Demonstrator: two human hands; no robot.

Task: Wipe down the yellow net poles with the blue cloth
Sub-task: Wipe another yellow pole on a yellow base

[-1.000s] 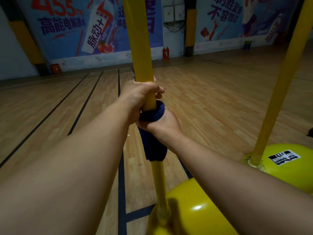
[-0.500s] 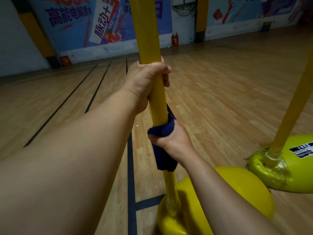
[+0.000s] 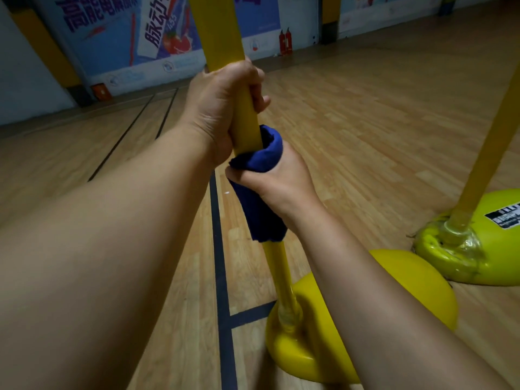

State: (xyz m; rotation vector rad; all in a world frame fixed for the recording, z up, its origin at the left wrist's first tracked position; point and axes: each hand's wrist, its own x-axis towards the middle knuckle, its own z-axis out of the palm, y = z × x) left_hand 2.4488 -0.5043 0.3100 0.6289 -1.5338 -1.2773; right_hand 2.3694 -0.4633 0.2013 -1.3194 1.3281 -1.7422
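A yellow net pole (image 3: pixel 216 32) rises from a rounded yellow base (image 3: pixel 309 350) at the bottom centre. My left hand (image 3: pixel 222 108) is wrapped around the bare pole at mid height. Directly below it, touching it, my right hand (image 3: pixel 281 178) squeezes the dark blue cloth (image 3: pixel 261 215) around the pole. The cloth hangs down past that hand and hides a stretch of pole. A second yellow pole (image 3: pixel 489 147) leans in at the right edge, set in its own yellow-green base (image 3: pixel 472 249).
Wooden gym floor (image 3: pixel 365 122) with dark court lines (image 3: pixel 222 277) running under the near base. The back wall carries blue advertising banners (image 3: pixel 118 38); two red fire extinguishers (image 3: pixel 285 42) stand at its foot. The two bases sit close together.
My right hand with the cloth slid down the pole, then came back up against my left hand. My view tilted down, bringing both bases further into sight.
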